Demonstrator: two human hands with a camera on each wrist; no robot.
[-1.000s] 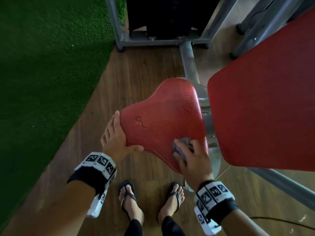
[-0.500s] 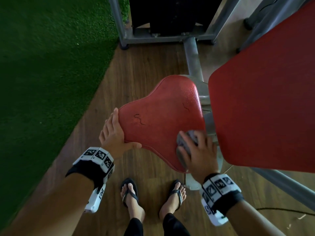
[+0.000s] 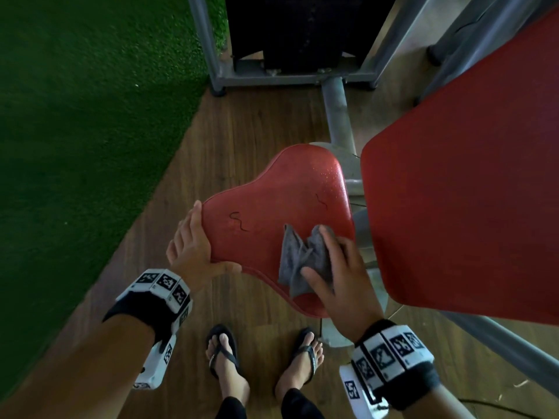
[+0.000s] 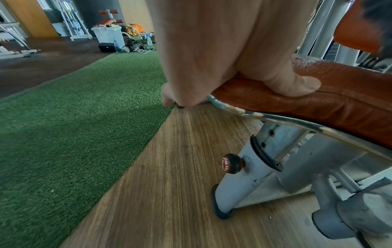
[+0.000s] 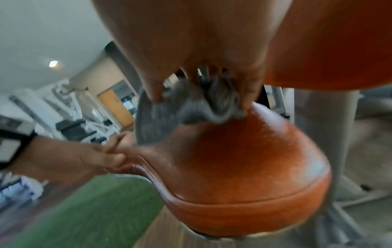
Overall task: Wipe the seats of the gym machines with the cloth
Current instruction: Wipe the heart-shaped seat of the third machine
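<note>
A red padded seat with small cracks sits on a grey post, and water drops dot its far end. My left hand grips its left edge, thumb along the near rim; in the left wrist view the thumb lies on the seat and the fingers curl down over the edge. My right hand holds a crumpled grey cloth against the seat's near right part, bunched between thumb and fingers. The right wrist view, blurred, shows the cloth touching the seat.
A large red backrest pad overhangs at the right, close to my right hand. The grey machine frame and a black weight stack stand behind. Green turf borders the wooden floor. My sandalled feet stand below the seat. An adjustment knob sticks out of the post.
The cloth, earlier balled under my right fingers at the seat's near right corner, now trails out to the left of that hand. My left hand keeps its grip on the edge.
</note>
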